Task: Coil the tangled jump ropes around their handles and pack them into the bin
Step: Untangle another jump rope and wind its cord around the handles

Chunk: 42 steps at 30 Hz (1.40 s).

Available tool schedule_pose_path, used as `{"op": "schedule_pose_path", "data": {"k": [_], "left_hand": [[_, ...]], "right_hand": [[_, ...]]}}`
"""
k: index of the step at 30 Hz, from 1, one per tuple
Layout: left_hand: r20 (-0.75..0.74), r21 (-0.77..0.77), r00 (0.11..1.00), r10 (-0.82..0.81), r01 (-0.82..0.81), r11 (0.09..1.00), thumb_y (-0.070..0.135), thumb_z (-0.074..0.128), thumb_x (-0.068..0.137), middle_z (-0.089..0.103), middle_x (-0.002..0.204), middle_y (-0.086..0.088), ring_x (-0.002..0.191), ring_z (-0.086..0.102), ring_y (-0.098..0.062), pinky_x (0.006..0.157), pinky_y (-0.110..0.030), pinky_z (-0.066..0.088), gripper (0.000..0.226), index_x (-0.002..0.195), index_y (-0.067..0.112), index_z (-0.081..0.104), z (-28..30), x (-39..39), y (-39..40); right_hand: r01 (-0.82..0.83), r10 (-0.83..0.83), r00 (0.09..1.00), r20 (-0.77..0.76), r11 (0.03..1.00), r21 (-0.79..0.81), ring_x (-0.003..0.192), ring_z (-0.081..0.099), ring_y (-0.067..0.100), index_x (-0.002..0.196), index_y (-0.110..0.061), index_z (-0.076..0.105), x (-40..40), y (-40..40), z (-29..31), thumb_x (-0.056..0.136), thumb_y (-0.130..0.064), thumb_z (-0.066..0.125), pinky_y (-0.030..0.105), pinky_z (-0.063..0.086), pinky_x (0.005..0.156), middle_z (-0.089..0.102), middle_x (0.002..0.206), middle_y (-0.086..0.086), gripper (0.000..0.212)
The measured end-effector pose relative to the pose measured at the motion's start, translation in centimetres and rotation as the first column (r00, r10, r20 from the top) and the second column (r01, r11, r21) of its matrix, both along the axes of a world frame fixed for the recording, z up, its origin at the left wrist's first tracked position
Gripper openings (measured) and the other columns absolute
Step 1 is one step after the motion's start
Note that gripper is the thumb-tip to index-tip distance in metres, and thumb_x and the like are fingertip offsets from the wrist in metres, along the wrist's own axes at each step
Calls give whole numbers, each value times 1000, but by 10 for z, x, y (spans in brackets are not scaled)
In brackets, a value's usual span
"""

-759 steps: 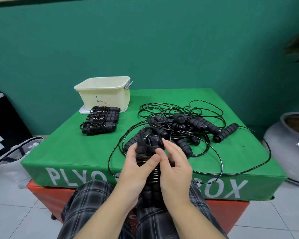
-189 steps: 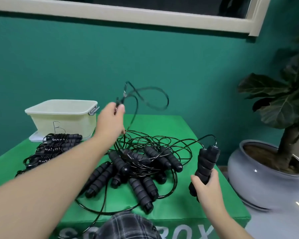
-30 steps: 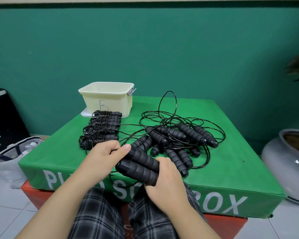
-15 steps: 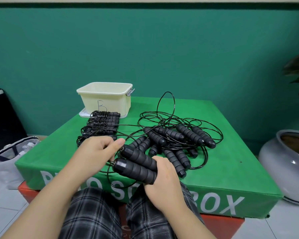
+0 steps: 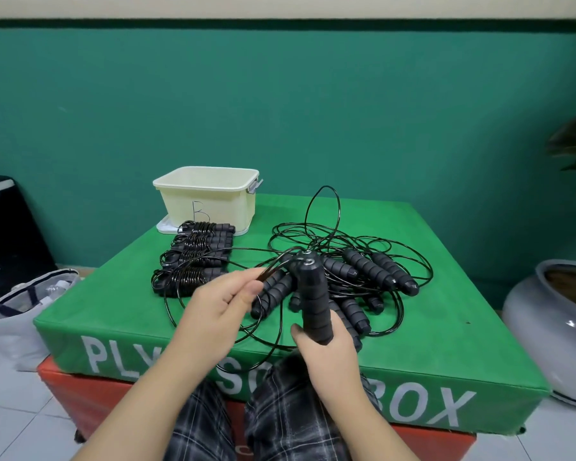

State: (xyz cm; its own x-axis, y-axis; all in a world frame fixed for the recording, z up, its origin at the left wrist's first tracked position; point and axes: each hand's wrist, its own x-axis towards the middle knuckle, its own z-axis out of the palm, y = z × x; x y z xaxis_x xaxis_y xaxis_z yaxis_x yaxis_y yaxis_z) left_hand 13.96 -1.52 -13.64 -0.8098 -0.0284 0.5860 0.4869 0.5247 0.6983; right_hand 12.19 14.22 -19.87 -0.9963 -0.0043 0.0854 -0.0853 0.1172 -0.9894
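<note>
My right hand (image 5: 330,351) grips a pair of black jump rope handles (image 5: 311,296), held upright side by side over the green plyo box (image 5: 446,327). My left hand (image 5: 218,302) pinches that rope's thin black cord (image 5: 273,269) just left of the handle tops. Behind lies a tangled pile of ropes and handles (image 5: 363,271). Several coiled ropes (image 5: 197,257) lie in a row in front of the cream bin (image 5: 210,194), marked B, at the back left.
A grey ceramic pot (image 5: 556,324) stands on the floor to the right, with plant leaves above it. A white bag (image 5: 24,304) and a black case sit on the floor at left. My plaid-trousered knees are against the box front.
My right hand has turned the two handles from lying sideways to standing upright. My left hand has shifted right and now pinches the cord near the handle tops.
</note>
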Motion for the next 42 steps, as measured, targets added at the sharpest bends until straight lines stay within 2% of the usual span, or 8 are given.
{"op": "schedule_pose_path", "data": {"k": [4, 8, 14, 18, 23, 31, 37, 42], "left_hand": [[15, -59, 998, -59, 60, 996, 23, 45, 94, 51, 73, 9, 75, 50, -2, 72, -7, 38, 40, 122, 51, 43, -24, -9, 14], [94, -156, 990, -105, 119, 981, 10, 41, 97, 49, 83, 9, 85, 49, -2, 81, -5, 36, 56, 134, 51, 31, -49, -9, 27], [231, -324, 964, -135, 207, 923, 9, 36, 99, 37, 98, 27, 89, 46, 2, 85, -12, 38, 71, 131, 68, 14, -66, -7, 38], [258, -284, 948, -187, 259, 923, 8, 43, 98, 46, 105, 24, 101, 48, 7, 93, -11, 36, 56, 134, 51, 39, -71, -1, 43], [264, -280, 947, -185, 259, 924, 11, 58, 92, 55, 93, 34, 70, 52, 11, 74, -6, 38, 39, 125, 32, 61, -66, 5, 36], [345, -558, 901, 262, -27, 830, 59, 65, 74, 58, 75, 18, 66, 50, 3, 62, -19, 38, 38, 106, 38, 63, -36, -1, -13], [305, -524, 934, 187, 0, 852, 32, 66, 84, 58, 83, 21, 82, 55, 1, 81, -21, 42, 25, 108, 25, 71, -43, -5, -60], [108, -604, 969, 224, -115, 788, 6, 75, 77, 46, 73, 26, 67, 53, -13, 71, -34, 50, 26, 97, 21, 76, -51, -2, -90]], "right_hand": [[-1, 26, 993, 111, 975, -224, 60, 45, 17, 69, -30, 59, 0, -7, -4, 65, -43, 73, 34, 37, 61, 51, 61, -3, 20], [-2, 75, 988, 135, 882, -472, 56, 52, 16, 85, -8, 56, -2, -1, -4, 90, -19, 65, 29, 45, 49, 57, 67, 4, 15], [71, 77, 974, 214, 791, -607, 103, 67, 26, 113, -11, 63, -3, 1, -7, 72, -40, 71, 46, 52, 92, 72, 107, 11, 50], [121, 53, 967, 249, 764, -634, 81, 66, 27, 91, -2, 65, -8, 7, -7, 76, -26, 68, 38, 54, 75, 70, 83, 13, 28], [74, 51, 982, 182, 783, -617, 72, 61, 22, 77, -7, 63, -8, 8, -7, 72, 6, 72, 40, 50, 79, 64, 69, 8, 16], [-99, 100, 995, 18, 992, -80, 79, 64, 2, 79, -21, 72, 1, 6, -10, 76, -16, 71, 16, 48, 75, 73, 84, -1, 6], [-155, 166, 979, -118, 983, 102, 74, 58, 11, 88, -12, 66, 6, 4, -8, 82, -3, 62, 8, 41, 65, 66, 85, 6, 11], [-227, 289, 932, -221, 936, 267, 84, 56, -2, 92, -34, 60, 11, -2, -7, 73, -11, 60, 11, 42, 74, 61, 85, -22, 30]]}}
